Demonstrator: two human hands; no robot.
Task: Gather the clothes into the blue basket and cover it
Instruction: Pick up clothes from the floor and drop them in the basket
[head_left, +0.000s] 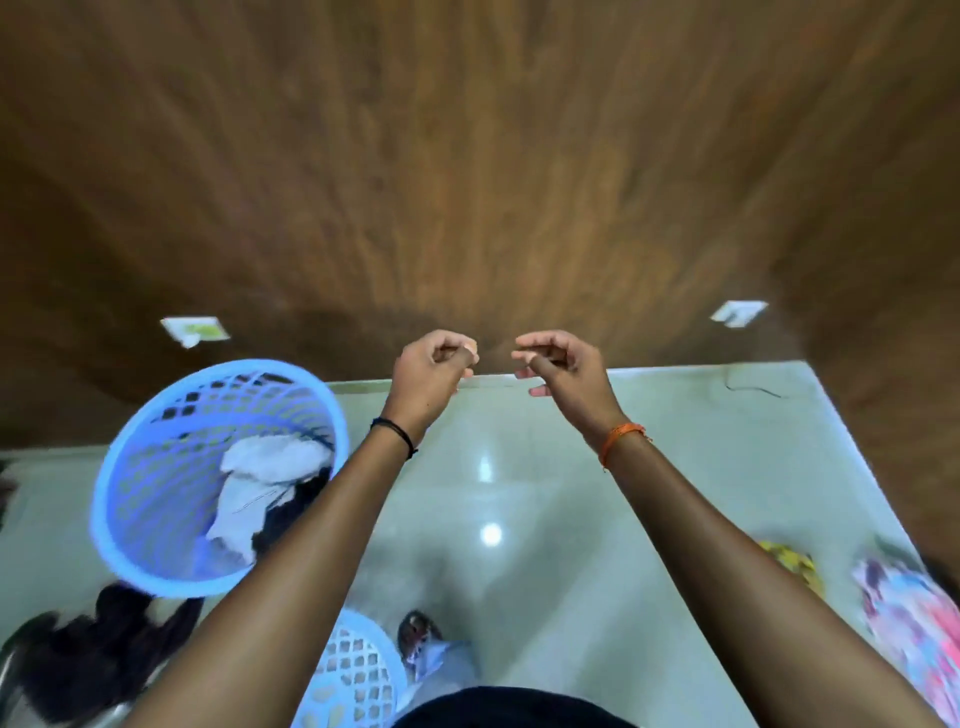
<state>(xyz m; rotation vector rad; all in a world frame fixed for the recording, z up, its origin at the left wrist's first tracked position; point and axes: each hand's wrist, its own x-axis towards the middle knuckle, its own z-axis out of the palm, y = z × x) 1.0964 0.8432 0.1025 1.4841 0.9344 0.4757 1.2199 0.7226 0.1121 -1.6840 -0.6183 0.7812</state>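
Note:
The blue basket (156, 467) stands on the floor at my left, with a white garment (260, 483) and a dark one inside. Its perforated blue lid (358, 670) lies on the floor near my foot. Both arms are stretched forward above the floor. My left hand (434, 366) has its fingers curled closed and holds nothing visible. Close beside it, my right hand (558, 364) is loosely curled with the fingers partly apart, also without anything in it. A dark garment (98, 654) lies at the bottom left, and a pink floral garment (914, 618) at the bottom right.
A wooden panelled wall (467, 182) rises ahead, with two white switch plates (195, 330) (737, 313). A yellow cloth (792, 564) lies next to the floral one. The glossy tiled floor (519, 493) reflects ceiling lights. The picture is motion-blurred.

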